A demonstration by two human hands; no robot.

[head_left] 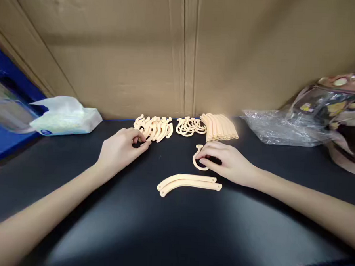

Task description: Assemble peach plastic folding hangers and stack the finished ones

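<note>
My right hand (228,161) has thumb and fingers closed on a hook-shaped peach plastic piece (194,159) on the black table. My left hand (120,150) reaches to the near left edge of a pile of short curved plastic pieces (156,128); its thumb and forefinger are pinched together at one of them, the contact partly hidden. In front of my right hand, two long curved plastic strips (189,182) lie side by side. Behind it are a small pile of hook-shaped pieces (189,126) and a stack of long curved strips (221,126).
A tissue pack (69,121) stands at the left, near a blue frame (5,128). Clear plastic wrapping (287,127) and a transparent bag (318,102) lie at the right. A cardboard wall (124,58) rises behind the black table (148,234).
</note>
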